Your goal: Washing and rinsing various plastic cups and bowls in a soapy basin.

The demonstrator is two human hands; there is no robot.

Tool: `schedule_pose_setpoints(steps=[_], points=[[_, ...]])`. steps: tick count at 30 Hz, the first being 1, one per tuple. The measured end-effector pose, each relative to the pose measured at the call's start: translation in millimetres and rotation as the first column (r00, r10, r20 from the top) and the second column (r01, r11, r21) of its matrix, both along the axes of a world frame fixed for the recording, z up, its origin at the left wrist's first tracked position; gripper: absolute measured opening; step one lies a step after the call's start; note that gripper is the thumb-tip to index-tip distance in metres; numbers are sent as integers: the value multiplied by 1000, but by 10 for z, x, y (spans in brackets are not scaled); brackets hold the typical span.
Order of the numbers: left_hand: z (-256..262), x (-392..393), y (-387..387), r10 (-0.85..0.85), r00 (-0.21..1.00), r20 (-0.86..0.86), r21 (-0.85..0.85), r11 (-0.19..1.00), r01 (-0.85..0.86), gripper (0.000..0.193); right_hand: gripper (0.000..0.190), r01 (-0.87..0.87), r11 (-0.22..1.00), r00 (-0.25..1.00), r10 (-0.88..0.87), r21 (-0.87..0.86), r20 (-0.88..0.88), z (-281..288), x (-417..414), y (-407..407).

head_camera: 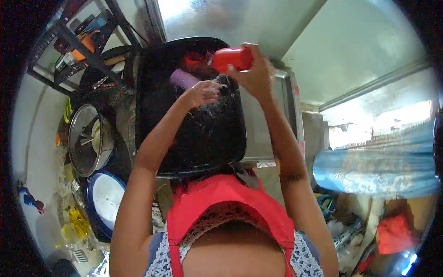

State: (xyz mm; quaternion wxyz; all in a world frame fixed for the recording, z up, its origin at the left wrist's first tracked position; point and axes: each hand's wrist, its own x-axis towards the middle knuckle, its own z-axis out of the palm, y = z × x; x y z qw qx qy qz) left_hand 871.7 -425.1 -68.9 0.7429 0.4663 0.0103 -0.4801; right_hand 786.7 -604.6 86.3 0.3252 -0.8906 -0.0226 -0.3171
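My right hand [258,74] grips a red plastic cup [230,59], tipped on its side above the right rim of a large black basin [193,135]. Water splashes [221,83] below the cup. Close by, my left hand [204,93] is in the splash over the basin, its fingers partly curled and blurred; whether it holds anything is unclear. A purple cup [183,79] lies just beyond it, partly behind the hand. Deeper in the basin a second red vessel [194,59] is dimly visible.
A metal sink drainboard [258,138] lies right of the basin. On the left are a dark metal rack [91,52], a metal-rimmed bowl or strainer [84,138] and a blue-rimmed white basin [107,197]. A blue patterned cloth [377,171] hangs at right.
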Motion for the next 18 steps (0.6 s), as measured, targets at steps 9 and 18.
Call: schedule_pose_setpoints(steps=[9,18], points=[[-435,412,68,-705,437,558,742,188,-644,100,57,228,958,716,-286,-174,-637,-1596,-199,-940],[-2331,458,1109,-712,284,642,333,-75,-940,72,61,211,914,923,-303,-346,-238,-1560,135,-158]])
